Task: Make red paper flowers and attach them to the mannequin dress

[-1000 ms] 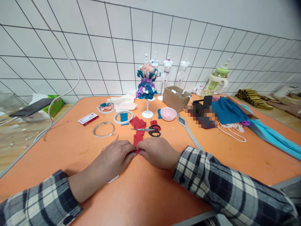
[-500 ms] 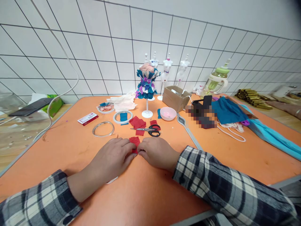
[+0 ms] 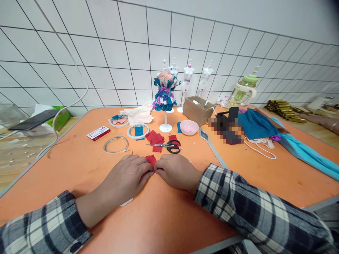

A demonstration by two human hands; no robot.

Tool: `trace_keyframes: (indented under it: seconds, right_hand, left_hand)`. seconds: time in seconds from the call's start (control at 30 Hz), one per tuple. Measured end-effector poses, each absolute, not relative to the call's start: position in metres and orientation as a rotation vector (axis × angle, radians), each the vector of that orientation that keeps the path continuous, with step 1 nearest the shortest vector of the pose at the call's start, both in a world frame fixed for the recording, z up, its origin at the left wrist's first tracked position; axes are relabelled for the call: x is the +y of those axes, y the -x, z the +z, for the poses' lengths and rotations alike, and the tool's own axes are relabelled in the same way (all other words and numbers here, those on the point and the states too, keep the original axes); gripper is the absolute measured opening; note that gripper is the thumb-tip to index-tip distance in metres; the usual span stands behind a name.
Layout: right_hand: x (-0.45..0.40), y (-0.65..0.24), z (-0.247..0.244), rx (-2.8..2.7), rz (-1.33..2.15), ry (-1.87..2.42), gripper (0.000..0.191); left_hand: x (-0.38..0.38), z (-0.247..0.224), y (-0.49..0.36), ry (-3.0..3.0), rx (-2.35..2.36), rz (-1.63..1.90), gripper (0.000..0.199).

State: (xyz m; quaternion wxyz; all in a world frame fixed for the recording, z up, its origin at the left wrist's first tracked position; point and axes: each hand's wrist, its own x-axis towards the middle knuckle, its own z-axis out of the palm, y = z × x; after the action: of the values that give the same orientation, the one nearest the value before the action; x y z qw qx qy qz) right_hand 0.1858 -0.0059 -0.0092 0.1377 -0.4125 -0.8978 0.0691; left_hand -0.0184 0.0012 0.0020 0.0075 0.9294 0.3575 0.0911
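Between my two hands, low in the middle of the view, is a small piece of red crepe paper. My left hand pinches its lower left edge. The fingertips of my right hand are closed on its right side, and they nearly touch the left ones. Just beyond the hands lie more red pieces and scissors with black handles, their blades pointing left. A roll of tape lies beyond my left hand. Part of a white object shows beneath my left wrist.
A dressed mannequin stands at the back, with several white mannequins behind. Near it are a pink bowl, a cardboard box and a white ring. A red-and-white box lies left. Teal cloth and a bottle are right.
Less of the red piece shows between my hands, and its lower edge is drawn in at the fingertips. Both hands have hardly moved.
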Motion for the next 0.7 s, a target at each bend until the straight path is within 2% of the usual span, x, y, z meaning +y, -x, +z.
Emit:
trace_keyframes:
  seconds: [0.17, 0.7]
  right_hand:
    - [-0.0076, -0.1861, -0.007, -2.6, 0.079, 1.146, 0.015]
    - [-0.0066, -0.1854, -0.0032, -2.636, 0.162, 1.246, 0.017]
  left_hand:
    - [0.0006, 0.0027, 0.0182, -2.907, 1.081, 0.299, 0.022]
    - [0.0026, -0.0008, 0.0192, -2.831, 1.196, 0.245, 0.02]
